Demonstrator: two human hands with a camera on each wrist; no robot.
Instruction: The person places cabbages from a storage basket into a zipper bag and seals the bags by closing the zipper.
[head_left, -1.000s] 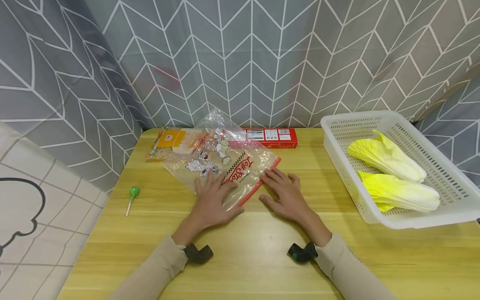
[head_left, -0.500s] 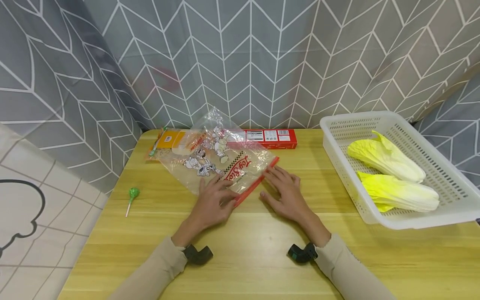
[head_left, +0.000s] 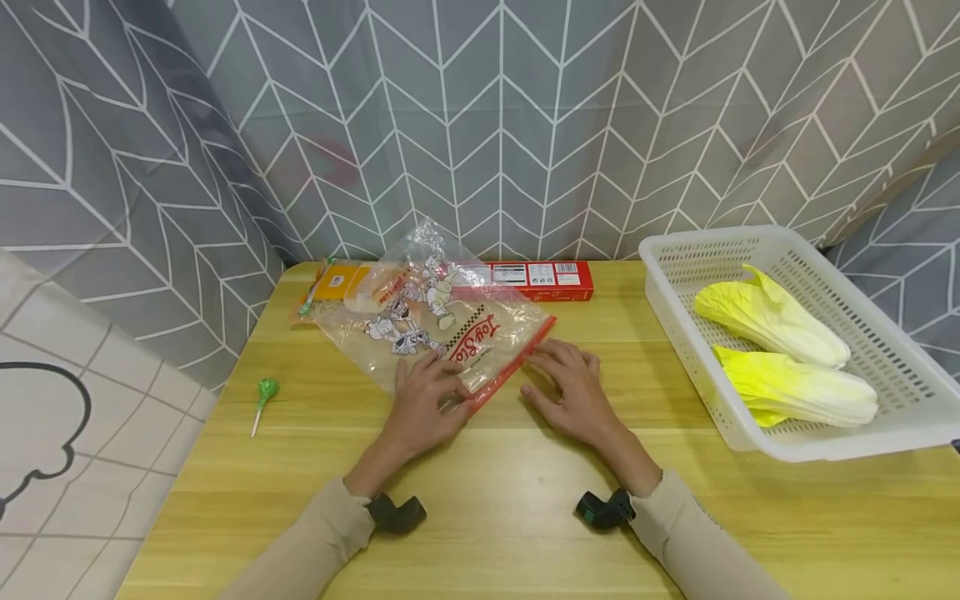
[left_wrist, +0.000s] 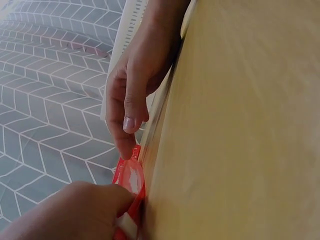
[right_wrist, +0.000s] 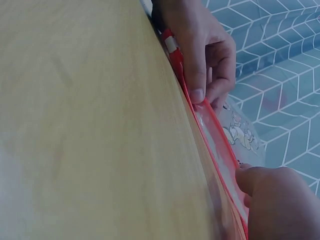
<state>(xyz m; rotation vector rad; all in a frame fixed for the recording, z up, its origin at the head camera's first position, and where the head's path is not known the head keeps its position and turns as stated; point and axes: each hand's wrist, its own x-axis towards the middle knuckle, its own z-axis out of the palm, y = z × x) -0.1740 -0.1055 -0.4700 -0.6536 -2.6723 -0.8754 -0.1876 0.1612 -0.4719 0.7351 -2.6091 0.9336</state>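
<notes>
My left hand [head_left: 427,400]: thumb and fingers pinching the red strip [head_left: 498,382] of a clear printed bag [head_left: 438,323]. My right hand [head_left: 572,393]: fingers loosely bent, tips at that strip, thumb apart. Bag: lying on the table [head_left: 491,517], far part overlapping a red box [head_left: 562,289]; presumably light, limp, slippery; best grasped by the likely stiffer strip.

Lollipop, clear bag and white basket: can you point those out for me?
Lollipop [head_left: 267,389], head view: its green top.
Clear bag [head_left: 442,321], head view: its printed middle.
White basket [head_left: 883,346], head view: its bare slotted floor.
</notes>
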